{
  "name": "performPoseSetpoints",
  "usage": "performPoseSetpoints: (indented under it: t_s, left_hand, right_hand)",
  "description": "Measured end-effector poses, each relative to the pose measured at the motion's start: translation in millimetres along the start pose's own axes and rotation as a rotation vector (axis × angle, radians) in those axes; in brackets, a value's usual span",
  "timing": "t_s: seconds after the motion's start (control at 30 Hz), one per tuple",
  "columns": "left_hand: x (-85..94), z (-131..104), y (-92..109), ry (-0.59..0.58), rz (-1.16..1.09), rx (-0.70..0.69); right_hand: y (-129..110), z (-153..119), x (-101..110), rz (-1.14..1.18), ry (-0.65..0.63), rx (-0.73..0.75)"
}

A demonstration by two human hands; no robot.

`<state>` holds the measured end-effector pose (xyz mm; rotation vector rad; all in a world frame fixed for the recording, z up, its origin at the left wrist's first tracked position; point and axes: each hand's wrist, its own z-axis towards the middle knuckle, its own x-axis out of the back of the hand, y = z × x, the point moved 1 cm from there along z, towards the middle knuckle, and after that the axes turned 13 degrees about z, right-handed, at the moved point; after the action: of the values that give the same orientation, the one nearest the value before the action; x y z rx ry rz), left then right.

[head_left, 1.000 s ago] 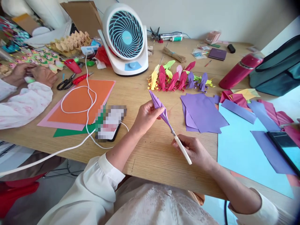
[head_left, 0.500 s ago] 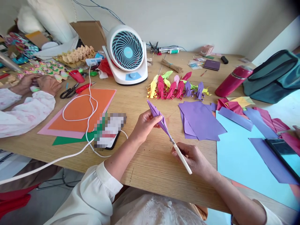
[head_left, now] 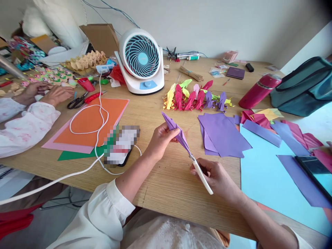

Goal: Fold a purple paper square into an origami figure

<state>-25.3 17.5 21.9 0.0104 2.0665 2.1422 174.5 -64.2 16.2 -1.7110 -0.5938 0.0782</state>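
Note:
Pinched between the thumb and fingers of my left hand [head_left: 163, 138] is a narrow folded purple paper [head_left: 174, 126], its pointed end up and to the left. My right hand [head_left: 211, 174] grips white-handled scissors [head_left: 202, 176]. The scissor blades lie along the lower end of the folded paper. Purple sheets [head_left: 224, 135] rest on the table to the right of the paper. Behind them stands a row of folded paper figures [head_left: 189, 98] in yellow, red, pink and purple.
A white fan [head_left: 142, 58] stands at the back. Orange paper [head_left: 94, 121], a cable and a phone [head_left: 121, 145] lie left. At far left are another person's hands [head_left: 55, 94]. Right are a red bottle [head_left: 259, 91], blue paper [head_left: 267, 173] and a teal bag [head_left: 301, 90].
The other person's hands at the far left have shifted, one reaching further right. My own hands, the folded paper and the scissors are almost unchanged.

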Motion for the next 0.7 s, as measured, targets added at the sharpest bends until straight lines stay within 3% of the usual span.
performPoseSetpoints:
  t_s: [0.07,0.13,0.27,0.33,0.5,0.7]
  left_hand:
    - [0.1,1,-2,-0.035,-0.096,0.089]
    - [0.4,0,-2,-0.037,-0.103,0.093]
    - [0.4,-2,3,0.028,0.110,-0.128]
    - [0.7,-2,4,0.028,0.119,-0.150]
    - [6.1,4,2,0.053,-0.106,0.028]
    - [7.7,6,3,0.052,-0.098,0.100]
  right_hand:
    - [0,0,0,0.009,-0.016,-0.001]
    - [1,0,0,-0.021,0.009,0.019]
    - [6,0,1,-0.102,0.076,0.066]
    - [8,0,2,-0.113,0.077,0.071]
    - [9,1,4,-0.075,0.029,0.027]
    - [13,2,5,-0.061,0.008,0.024]
